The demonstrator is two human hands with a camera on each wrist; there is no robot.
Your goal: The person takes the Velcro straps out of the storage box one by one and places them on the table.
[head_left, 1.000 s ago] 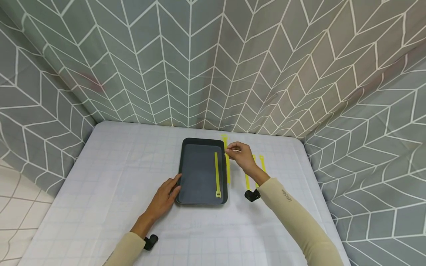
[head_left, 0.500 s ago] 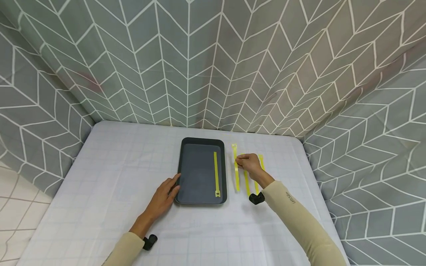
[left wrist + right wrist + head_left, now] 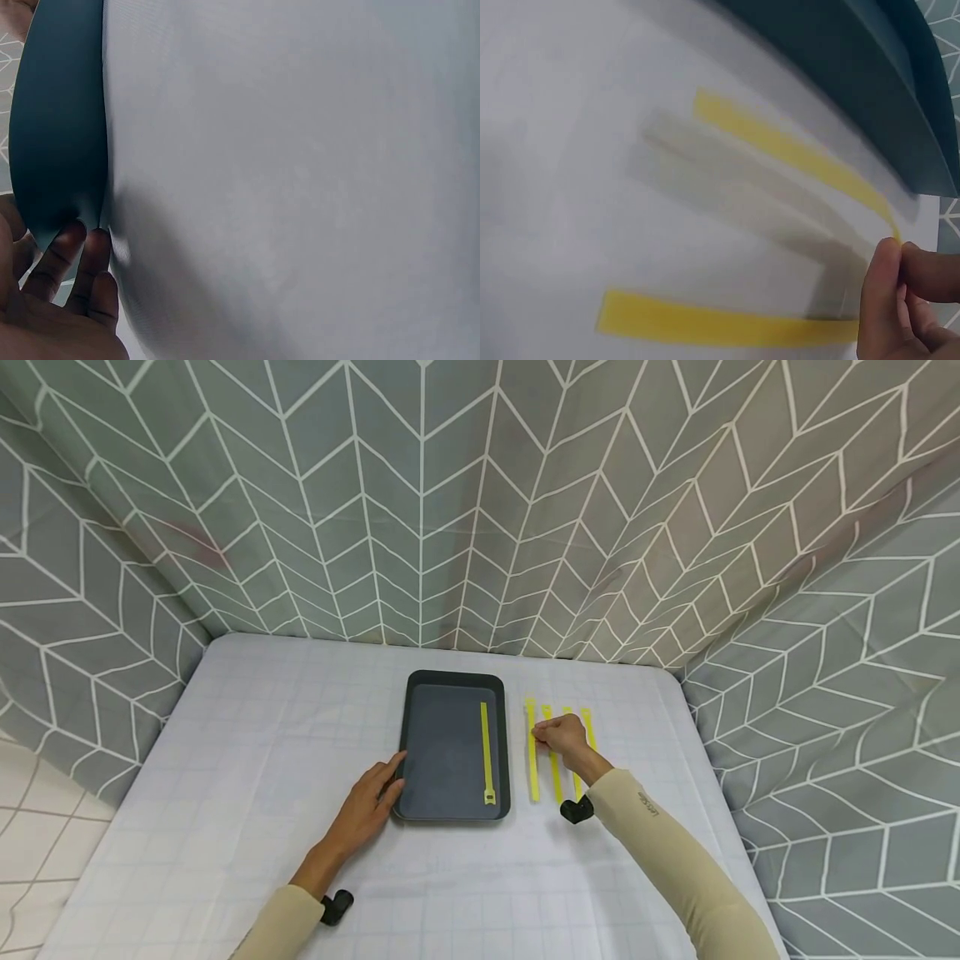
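My right hand (image 3: 564, 737) pinches a yellow hook-and-loop cable tie (image 3: 533, 772) between thumb and fingertips, just right of the dark tray. In the right wrist view, the held cable tie (image 3: 795, 154) curves up off the cloth to the fingertips and casts a shadow below. My left hand (image 3: 367, 802) holds the left rim of the tray (image 3: 450, 814). In the left wrist view, several fingertips (image 3: 67, 236) touch the tray's outer wall (image 3: 60, 112). Another yellow cable tie (image 3: 486, 752) lies inside the tray, along its right side, slotted head toward me.
More yellow cable ties (image 3: 555, 777) lie side by side right of the held one, partly under my right hand and wrist. A white cloth (image 3: 225, 760) covers the table. Patterned grey curtains (image 3: 420, 527) stand behind and on both sides.
My right hand has moved right, away from the tray's right rim, and toward me with the cable tie. The tie is now lower, beside the others. My left hand stays at the tray.
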